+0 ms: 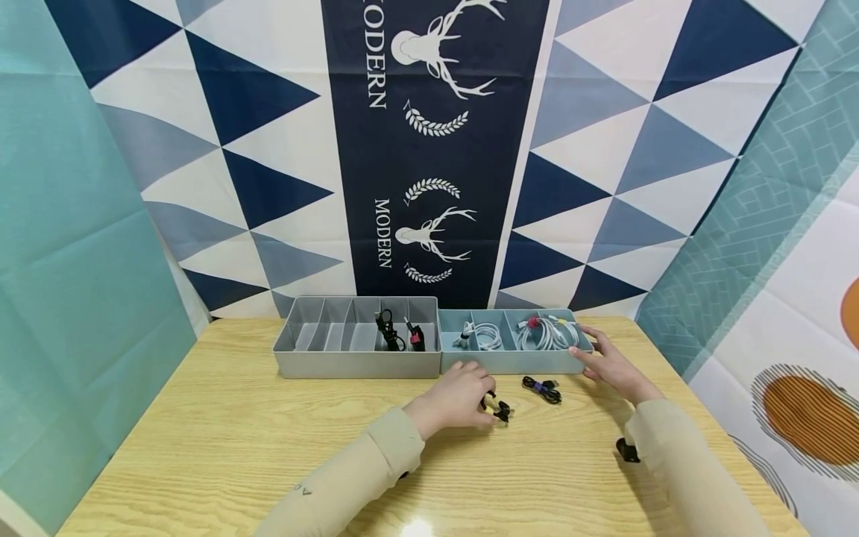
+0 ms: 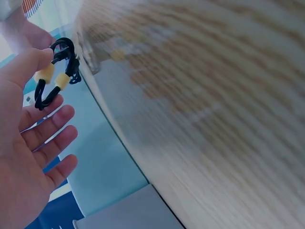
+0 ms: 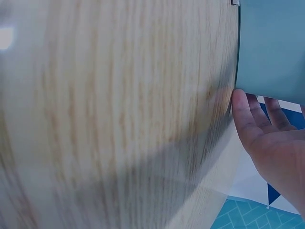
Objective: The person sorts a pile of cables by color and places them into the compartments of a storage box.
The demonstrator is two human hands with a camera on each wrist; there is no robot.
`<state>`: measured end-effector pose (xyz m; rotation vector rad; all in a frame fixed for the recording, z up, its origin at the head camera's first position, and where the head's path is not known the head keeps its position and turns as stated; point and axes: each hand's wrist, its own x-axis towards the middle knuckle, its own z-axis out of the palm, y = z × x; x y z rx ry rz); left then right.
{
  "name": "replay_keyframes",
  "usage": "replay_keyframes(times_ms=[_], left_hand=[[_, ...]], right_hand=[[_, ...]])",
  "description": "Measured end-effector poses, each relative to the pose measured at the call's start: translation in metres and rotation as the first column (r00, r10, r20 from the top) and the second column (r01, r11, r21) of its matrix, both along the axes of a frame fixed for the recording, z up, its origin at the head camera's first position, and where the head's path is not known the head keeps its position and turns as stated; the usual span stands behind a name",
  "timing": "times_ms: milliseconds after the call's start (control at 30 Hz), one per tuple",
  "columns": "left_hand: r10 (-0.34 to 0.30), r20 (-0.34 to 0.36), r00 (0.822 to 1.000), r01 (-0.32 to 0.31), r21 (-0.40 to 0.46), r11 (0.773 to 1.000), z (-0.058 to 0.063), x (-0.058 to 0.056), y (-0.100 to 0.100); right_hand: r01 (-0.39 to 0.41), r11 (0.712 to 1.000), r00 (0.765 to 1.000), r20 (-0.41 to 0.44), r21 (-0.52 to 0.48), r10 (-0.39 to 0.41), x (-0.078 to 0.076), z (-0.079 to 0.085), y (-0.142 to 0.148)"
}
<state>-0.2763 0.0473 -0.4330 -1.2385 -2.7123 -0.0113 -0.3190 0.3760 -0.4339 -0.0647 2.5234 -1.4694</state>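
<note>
My left hand pinches a coiled black cable with yellow pieces on it, just over the table in front of the boxes. In the left wrist view the thumb presses the coil and the other fingers spread loosely. My right hand touches the right end of a blue-grey divided box, its fingers fairly straight along that end. The right wrist view has the fingertips at the box's lower corner. Between the hands, a black cable with a blue tie lies on the table.
Left of the blue-grey box, touching it, stands a grey divided box with black cables in two compartments. White cables lie in the blue-grey box. A small black item is by the right sleeve. A patterned cloth hangs behind.
</note>
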Motion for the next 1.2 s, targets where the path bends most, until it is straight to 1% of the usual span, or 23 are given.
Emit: replay_keyframes(times_ms=[133,333,500,633,867,1033,1200], left_hand=[[0.011,0.011,1.000,-0.011,0.010,1.000,0.003,0.002,-0.004],[0.023,-0.007,1.000,-0.022,0.041,0.999,0.007,0.003,-0.011],[0.043,0.003,0.999,-0.043,0.081,0.996,0.018,0.006,-0.018],[0.053,0.007,0.999,-0.053,0.131,0.990,0.028,0.007,-0.027],[0.067,-0.037,0.997,-0.059,0.186,0.981,0.043,0.006,-0.038],[0.090,-0.029,0.996,-0.081,0.224,0.971,0.053,0.006,-0.046],[0.111,-0.052,0.992,-0.094,0.254,0.963,0.059,0.006,-0.054]], right_hand=[[0.003,1.000,1.000,-0.006,0.002,-0.003,0.000,0.000,0.000],[0.007,1.000,1.000,-0.007,0.004,-0.007,-0.001,-0.003,0.001],[0.006,1.000,1.000,-0.001,0.007,-0.006,-0.002,-0.004,0.005],[0.004,1.000,1.000,0.002,0.005,-0.004,-0.002,-0.004,0.005],[0.005,1.000,1.000,0.006,0.006,-0.005,-0.003,-0.002,0.004],[0.003,1.000,1.000,0.000,-0.003,-0.003,-0.003,-0.003,0.004],[0.009,1.000,1.000,0.002,-0.006,-0.009,-0.004,-0.005,0.005]])
